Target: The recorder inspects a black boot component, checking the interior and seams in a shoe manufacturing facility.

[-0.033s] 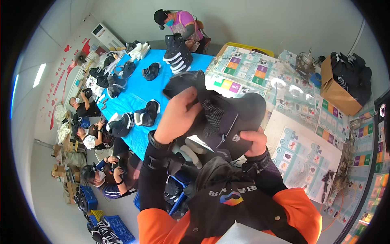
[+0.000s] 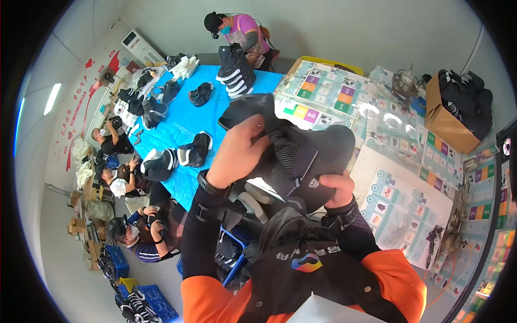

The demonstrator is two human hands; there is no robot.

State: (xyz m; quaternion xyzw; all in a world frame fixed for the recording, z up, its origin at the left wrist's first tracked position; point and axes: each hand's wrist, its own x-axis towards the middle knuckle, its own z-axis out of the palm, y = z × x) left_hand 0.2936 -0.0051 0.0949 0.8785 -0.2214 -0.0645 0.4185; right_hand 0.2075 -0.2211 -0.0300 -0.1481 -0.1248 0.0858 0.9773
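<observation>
A black shoe upper (image 2: 301, 169) with a mesh patch and a small light emblem is held up in front of my chest, tilted, its rounded toe to the right. My left hand (image 2: 239, 153) grips it at the ankle opening, fingers curled over the collar and partly out of sight. On the toe side, my right hand (image 2: 338, 189) clasps it with the thumb pressed on top; its other fingers are hidden beneath. Pale grey rounded pieces (image 2: 253, 204) show below the upper, near my left wrist.
A blue-covered table (image 2: 180, 118) bears black shoe uppers and a tall stack (image 2: 236, 72) of them. To the right are printed sheets (image 2: 404, 207) and a cardboard box (image 2: 449, 121) of black uppers. A blue crate (image 2: 235, 272) stands below. Several people work nearby.
The shoe upper and my left hand have shifted very slightly to the right. Both hands keep their hold.
</observation>
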